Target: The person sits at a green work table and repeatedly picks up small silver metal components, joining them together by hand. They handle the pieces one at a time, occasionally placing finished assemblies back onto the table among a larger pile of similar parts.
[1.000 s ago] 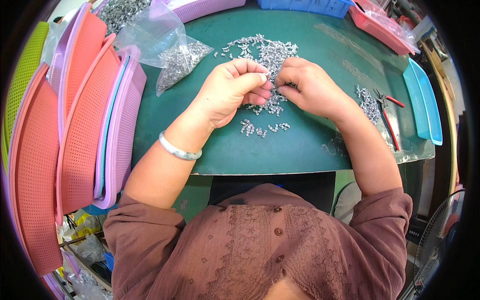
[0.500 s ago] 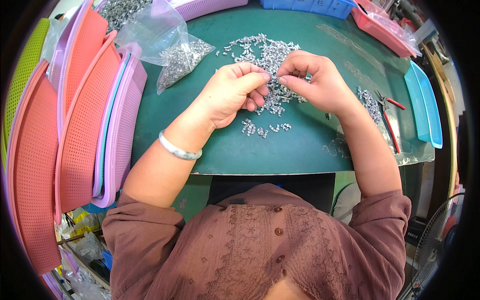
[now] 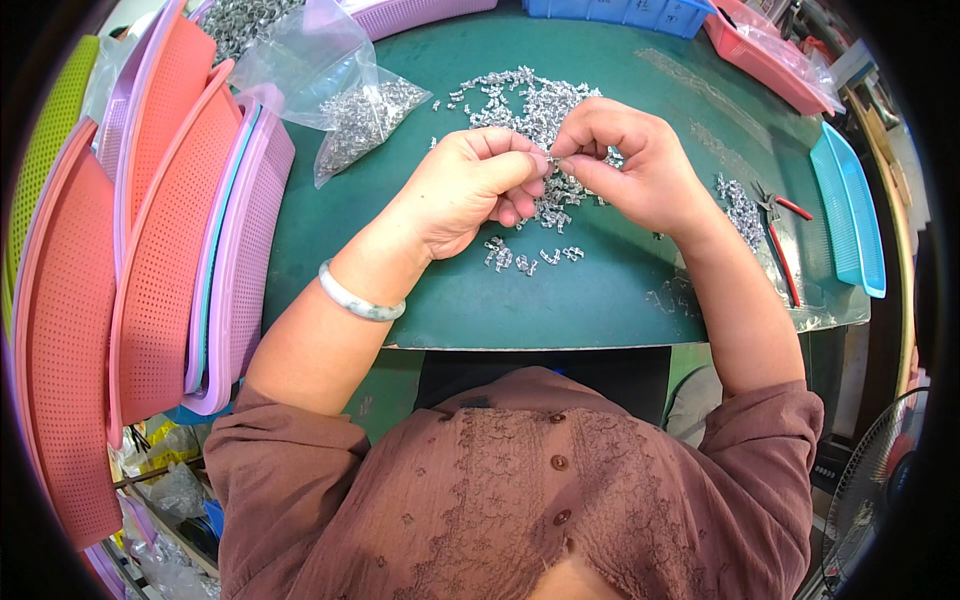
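Over the green table, my left hand and my right hand meet fingertip to fingertip. Each is closed in a pinch on a tiny silvery metal part between them; its exact shape is too small to make out. Beneath and beyond them spreads a pile of small silvery metal parts. A few more of these, in a small cluster, lie nearer the table's front edge. A clear plastic bag filled with similar parts rests beyond my left hand.
Stacked pink and purple baskets stand along the left. On the right are a smaller heap of parts, red-handled pliers and a light-blue basket. A blue bin and a coral tray sit at the back.
My left fingertips have shifted slightly right, and the tiny metal part now shows between the two pinches. The things on the table look unmoved.
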The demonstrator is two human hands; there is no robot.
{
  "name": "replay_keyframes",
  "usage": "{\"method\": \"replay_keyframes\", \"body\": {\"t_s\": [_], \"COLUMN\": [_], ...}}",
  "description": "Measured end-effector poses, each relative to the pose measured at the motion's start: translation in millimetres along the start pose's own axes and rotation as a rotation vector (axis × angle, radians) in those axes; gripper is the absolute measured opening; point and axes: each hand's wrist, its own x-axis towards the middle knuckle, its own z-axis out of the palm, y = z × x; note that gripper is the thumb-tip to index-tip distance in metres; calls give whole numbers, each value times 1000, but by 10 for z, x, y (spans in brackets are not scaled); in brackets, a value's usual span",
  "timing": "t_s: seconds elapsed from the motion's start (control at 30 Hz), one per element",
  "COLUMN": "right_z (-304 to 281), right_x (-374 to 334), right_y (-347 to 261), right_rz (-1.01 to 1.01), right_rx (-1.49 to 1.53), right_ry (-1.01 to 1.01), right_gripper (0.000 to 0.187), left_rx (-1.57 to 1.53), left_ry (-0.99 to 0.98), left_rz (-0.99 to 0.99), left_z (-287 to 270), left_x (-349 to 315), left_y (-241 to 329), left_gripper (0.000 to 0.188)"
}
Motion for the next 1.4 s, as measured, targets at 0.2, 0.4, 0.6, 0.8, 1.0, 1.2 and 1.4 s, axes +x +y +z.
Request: {"method": "replay_keyframes", "body": {"t_s": [0.2, 0.4, 0.6, 0.8, 1.0, 1.2, 1.4], "right_z": [50, 32, 45, 26, 29, 35, 45], "right_x": [-31, -50, -44, -22, -18, 3, 9], "right_y": [116, 189, 183, 79, 109, 60, 20], "right_rz": [144, -32, -8, 177, 337, 317, 287], "right_rx": [5, -446, -411, -229, 285, 523, 587], "right_ry": [27, -127, -115, -70, 6, 89, 90], "right_gripper": [9, 11, 5, 6, 12, 31, 35], "left_rx": [18, 34, 31, -100, -260, -323, -293], "left_ry": [11, -13, -14, -68, -88, -116, -151], "left_rz": [40, 38, 26, 62, 53, 1, -97], "left_z": [-13, -20, -4, -52, -118, -74, -57], "left_x": [15, 15, 7, 15, 22, 8, 43], "left_y": [-16, -12, -6, -15, -15, -5, -20], "left_gripper": [8, 7, 5, 2, 5, 10, 11]}}
